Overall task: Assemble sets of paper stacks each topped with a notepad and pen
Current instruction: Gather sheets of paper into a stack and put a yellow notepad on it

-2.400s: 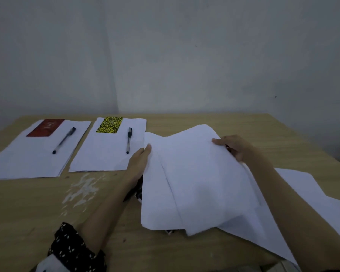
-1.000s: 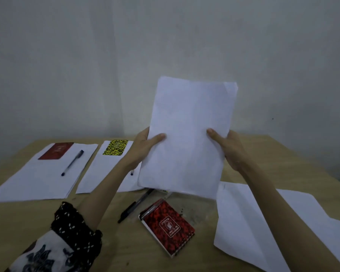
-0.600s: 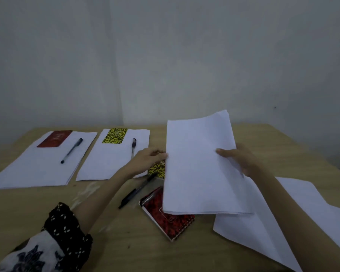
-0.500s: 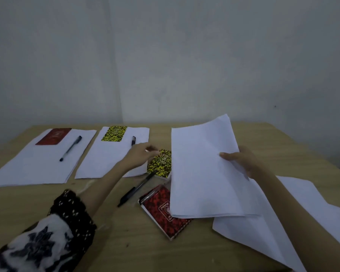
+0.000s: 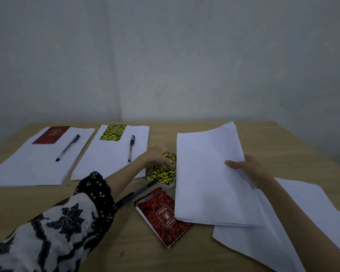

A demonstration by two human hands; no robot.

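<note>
Wooden table [image 5: 37, 201], grey wall [image 5: 165, 55]

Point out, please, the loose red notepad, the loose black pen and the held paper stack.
red notepad [image 5: 165, 216]: head view, cover centre.
black pen [image 5: 137, 192]: head view, mid-barrel.
paper stack [image 5: 208, 177]: head view, top sheet.

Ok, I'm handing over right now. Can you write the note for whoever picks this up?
Left hand: on the loose yellow notepads mid-table, gripping the upper one, as far as I can tell.
Right hand: holds the squared paper stack by its right edge.
Done: two sets at far left, the red-notepad set and the yellow-notepad set, each with a pen on top.
Loose: red notepad, black pen, spare sheets at right.
Left: lay the stack down, top it with a notepad and pen, then repeat if supplies allow.
</note>
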